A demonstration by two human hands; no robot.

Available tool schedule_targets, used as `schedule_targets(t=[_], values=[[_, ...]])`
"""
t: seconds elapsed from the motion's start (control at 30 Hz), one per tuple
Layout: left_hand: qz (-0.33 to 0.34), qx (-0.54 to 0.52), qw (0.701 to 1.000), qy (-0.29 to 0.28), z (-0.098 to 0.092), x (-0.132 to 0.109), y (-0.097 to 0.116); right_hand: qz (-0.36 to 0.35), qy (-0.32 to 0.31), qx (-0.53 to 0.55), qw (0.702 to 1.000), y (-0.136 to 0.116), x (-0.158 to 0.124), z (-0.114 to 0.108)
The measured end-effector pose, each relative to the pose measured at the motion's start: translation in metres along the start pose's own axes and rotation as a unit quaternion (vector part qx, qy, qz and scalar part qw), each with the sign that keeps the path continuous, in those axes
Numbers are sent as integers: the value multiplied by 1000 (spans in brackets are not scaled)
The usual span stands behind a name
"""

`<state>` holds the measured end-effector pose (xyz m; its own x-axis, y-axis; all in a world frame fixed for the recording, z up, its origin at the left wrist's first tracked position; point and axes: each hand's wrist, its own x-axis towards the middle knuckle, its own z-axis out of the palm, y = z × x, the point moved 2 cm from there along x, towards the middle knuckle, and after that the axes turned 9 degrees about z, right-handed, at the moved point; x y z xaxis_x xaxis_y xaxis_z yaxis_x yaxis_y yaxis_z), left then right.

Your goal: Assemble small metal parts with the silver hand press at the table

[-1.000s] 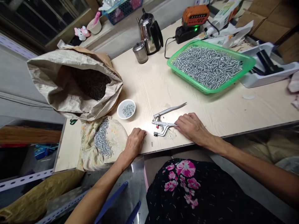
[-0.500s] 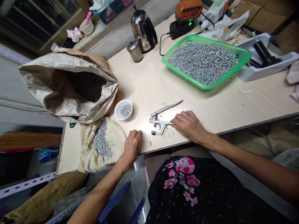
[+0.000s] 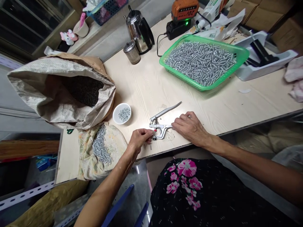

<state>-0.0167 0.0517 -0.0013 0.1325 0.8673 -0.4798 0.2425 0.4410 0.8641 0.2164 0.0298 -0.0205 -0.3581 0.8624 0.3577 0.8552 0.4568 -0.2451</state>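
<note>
Snap fastener pliers [image 3: 163, 128] lie on the table with their handles spread and a red tip in the jaw. My right hand [image 3: 189, 126] is closed around the end of the lower handle. At the jaw, my left hand [image 3: 141, 138] is pinched, its fingertips against or just beside the jaw end; anything between them is too small to make out. One small metal spring [image 3: 151, 147] lies just below the left fingertips. Left of the pliers stands a white bowl [image 3: 116, 118] with small metal pieces in it.
Many small metal springs fill a green basket [image 3: 205, 88] at the back right. A patterned cloth [image 3: 115, 138] at the left bears a pile of metal pieces [image 3: 101, 146]. Behind it stands an open sack [image 3: 30, 78] of dark pieces. A kettle [image 3: 139, 30] is at the back.
My left hand has moved right and up from the table edge to the pliers' jaw, its fingers now pinched. My right hand keeps its hold on the handle. The view has shifted slightly.
</note>
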Motion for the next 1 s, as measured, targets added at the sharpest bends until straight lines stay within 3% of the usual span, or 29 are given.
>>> schedule_targets(t=[0.6,1.0], values=[[-23,88,996,-10,3,4,4,15,-6,6,1000,2,1,5],[-41,173,977,-114,1,7,11,11,-12,-24,1000,2,2,4]])
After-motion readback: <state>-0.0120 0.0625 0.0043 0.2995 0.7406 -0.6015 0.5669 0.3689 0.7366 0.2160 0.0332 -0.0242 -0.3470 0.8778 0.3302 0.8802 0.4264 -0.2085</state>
